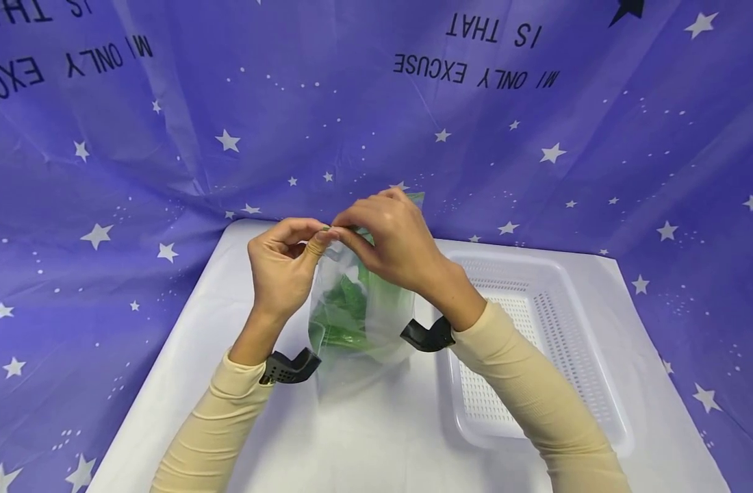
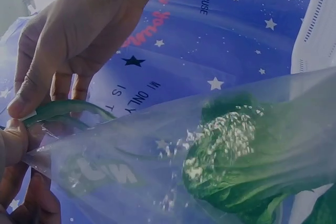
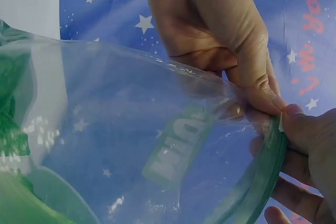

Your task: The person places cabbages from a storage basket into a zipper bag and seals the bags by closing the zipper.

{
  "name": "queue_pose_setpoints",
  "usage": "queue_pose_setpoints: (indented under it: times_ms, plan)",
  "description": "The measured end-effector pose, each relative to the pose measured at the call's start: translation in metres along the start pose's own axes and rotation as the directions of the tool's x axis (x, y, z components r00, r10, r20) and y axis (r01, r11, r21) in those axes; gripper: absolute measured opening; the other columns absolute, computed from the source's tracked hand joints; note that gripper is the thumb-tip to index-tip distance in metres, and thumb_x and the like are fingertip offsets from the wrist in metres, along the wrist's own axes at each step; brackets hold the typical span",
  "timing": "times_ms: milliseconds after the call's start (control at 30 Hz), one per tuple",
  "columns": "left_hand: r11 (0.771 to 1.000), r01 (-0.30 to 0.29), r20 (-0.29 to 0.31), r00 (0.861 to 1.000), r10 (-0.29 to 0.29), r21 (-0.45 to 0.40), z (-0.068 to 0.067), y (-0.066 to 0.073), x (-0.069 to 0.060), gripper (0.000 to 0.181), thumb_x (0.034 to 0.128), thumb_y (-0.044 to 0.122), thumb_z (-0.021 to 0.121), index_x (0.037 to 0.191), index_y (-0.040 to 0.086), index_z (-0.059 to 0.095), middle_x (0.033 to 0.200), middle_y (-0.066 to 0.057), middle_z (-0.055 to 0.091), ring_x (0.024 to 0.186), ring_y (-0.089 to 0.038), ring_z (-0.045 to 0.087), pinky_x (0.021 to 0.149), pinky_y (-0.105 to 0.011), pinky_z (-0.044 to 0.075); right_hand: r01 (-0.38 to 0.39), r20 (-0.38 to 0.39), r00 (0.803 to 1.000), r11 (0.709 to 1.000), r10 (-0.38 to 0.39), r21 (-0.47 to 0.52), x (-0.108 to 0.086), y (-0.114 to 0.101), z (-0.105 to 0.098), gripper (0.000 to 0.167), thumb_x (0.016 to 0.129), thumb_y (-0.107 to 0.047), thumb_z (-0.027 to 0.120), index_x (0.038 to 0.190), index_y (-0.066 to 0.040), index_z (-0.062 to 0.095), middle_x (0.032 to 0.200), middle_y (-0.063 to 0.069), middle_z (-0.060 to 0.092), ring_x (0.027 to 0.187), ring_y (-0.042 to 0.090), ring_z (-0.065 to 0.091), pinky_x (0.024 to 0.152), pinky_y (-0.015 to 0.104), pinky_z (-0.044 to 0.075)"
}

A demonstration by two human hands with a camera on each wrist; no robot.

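Note:
A clear zip bag [image 1: 389,325] with a green closure strip [image 3: 274,163] stands upright on the table, green leafy vegetables [image 1: 346,305] inside. My left hand [image 1: 281,270] pinches the bag's top left corner between thumb and index finger. Right beside it, my right hand [image 1: 391,236] pinches the same strip, fingertips touching those of the left. In the left wrist view the strip [image 2: 68,107] bows away from the pinched corner. A printed label [image 3: 178,145] shows on the bag. Part of the bag's mouth is hidden behind the right hand in the head view.
A white perforated plastic basket [image 1: 598,383] stands at the right of the white-covered table [image 1: 352,445], partly under the right forearm. A purple cloth [image 1: 327,103] with stars and lettering hangs behind. Each wrist wears a black camera mount [image 1: 290,366].

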State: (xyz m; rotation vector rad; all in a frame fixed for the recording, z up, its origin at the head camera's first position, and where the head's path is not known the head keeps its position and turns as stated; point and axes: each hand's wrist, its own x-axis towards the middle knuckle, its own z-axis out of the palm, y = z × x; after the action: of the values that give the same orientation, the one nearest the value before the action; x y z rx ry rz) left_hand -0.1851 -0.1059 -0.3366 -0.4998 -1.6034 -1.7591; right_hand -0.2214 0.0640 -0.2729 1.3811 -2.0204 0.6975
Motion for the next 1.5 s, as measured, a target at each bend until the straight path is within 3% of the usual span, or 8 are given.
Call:
queue_pose_setpoints:
  times_ms: [300,600,867,1167,1267,1333,1433,1500]
  plan:
    - [0.996,-0.019,-0.029,0.999,0.022,0.093,0.0,0.004,0.002,0.005,0.0829,-0.009,0.072,0.086,-0.01,0.068,0.075,-0.004,0.071,0.066,-0.01,0.065,0.051,-0.019,0.042,0.004,0.033,0.999,1.0,-0.003,-0.029,-0.004,0.001,-0.009,0.009,0.09,-0.017,0.073,0.087,-0.008,0.073,0.079,-0.001,0.07,0.067,0.011,0.06,0.078,0.037,0.042]
    - [0.999,-0.028,-0.112,0.993,0.033,0.041,-0.009,0.003,0.009,0.008,0.083,-0.01,0.071,0.085,-0.015,0.065,0.072,-0.002,0.07,0.063,-0.011,0.066,0.052,-0.019,0.047,-0.027,0.051,0.998,0.999,0.029,-0.039,-0.018,0.013,-0.021,0.008,0.089,-0.016,0.073,0.089,-0.008,0.073,0.08,-0.001,0.071,0.069,0.011,0.062,0.079,0.037,0.045]
    - [1.0,-0.016,-0.188,0.982,0.01,-0.027,-0.026,0.003,0.015,0.006,0.0826,-0.01,0.072,0.086,-0.012,0.067,0.072,-0.006,0.07,0.064,-0.014,0.067,0.057,-0.02,0.05,-0.064,0.066,0.996,0.997,0.067,-0.05,-0.037,0.026,-0.032,0.005,0.087,-0.013,0.074,0.089,-0.008,0.073,0.08,-0.001,0.07,0.068,0.012,0.062,0.08,0.04,0.045]
    - [0.998,-0.038,-0.31,0.95,0.019,-0.055,-0.058,0.005,0.021,0.011,0.0812,-0.01,0.073,0.083,-0.016,0.064,0.067,-0.009,0.068,0.059,-0.016,0.066,0.058,-0.021,0.051,-0.134,0.044,0.989,0.987,0.138,-0.087,-0.068,0.044,-0.067,0.004,0.086,-0.008,0.074,0.088,-0.009,0.071,0.078,-0.001,0.067,0.066,0.014,0.058,0.072,0.041,0.043]
    - [0.998,-0.05,-0.316,0.948,0.039,-0.03,-0.066,0.014,0.018,0.01,0.0804,-0.012,0.072,0.083,-0.017,0.063,0.066,-0.009,0.067,0.058,-0.015,0.065,0.056,-0.02,0.05,-0.161,0.033,0.986,0.984,0.164,-0.082,-0.078,0.038,-0.079,0.005,0.084,-0.006,0.074,0.087,-0.009,0.071,0.079,-0.002,0.067,0.069,0.015,0.059,0.071,0.039,0.043]
    - [0.997,-0.064,-0.309,0.95,0.049,-0.04,-0.068,0.027,0.013,0.011,0.0806,-0.013,0.071,0.083,-0.019,0.062,0.067,-0.01,0.067,0.058,-0.016,0.065,0.056,-0.02,0.051,-0.17,0.034,0.985,0.985,0.171,-0.023,-0.082,0.027,-0.088,0.005,0.085,-0.005,0.072,0.088,-0.008,0.071,0.082,-0.002,0.068,0.073,0.015,0.061,0.072,0.035,0.045]
    - [0.986,-0.102,-0.295,0.954,0.059,-0.133,-0.069,0.059,0.005,0.015,0.0796,-0.017,0.069,0.084,-0.024,0.057,0.067,-0.016,0.067,0.055,-0.019,0.064,0.054,-0.023,0.052,-0.15,0.057,0.988,0.982,0.144,0.114,-0.081,0.0,-0.109,0.005,0.091,-0.009,0.068,0.092,-0.006,0.071,0.089,-0.001,0.069,0.083,0.016,0.064,0.08,0.029,0.048]
    - [0.97,-0.124,-0.288,0.956,0.059,-0.211,-0.07,0.081,0.001,0.016,0.0785,-0.02,0.068,0.085,-0.027,0.055,0.067,-0.021,0.065,0.052,-0.021,0.063,0.05,-0.024,0.051,-0.134,0.083,0.99,0.962,0.117,0.238,-0.077,-0.017,-0.126,0.01,0.095,-0.012,0.064,0.095,-0.005,0.071,0.093,0.001,0.07,0.089,0.017,0.065,0.088,0.027,0.048]
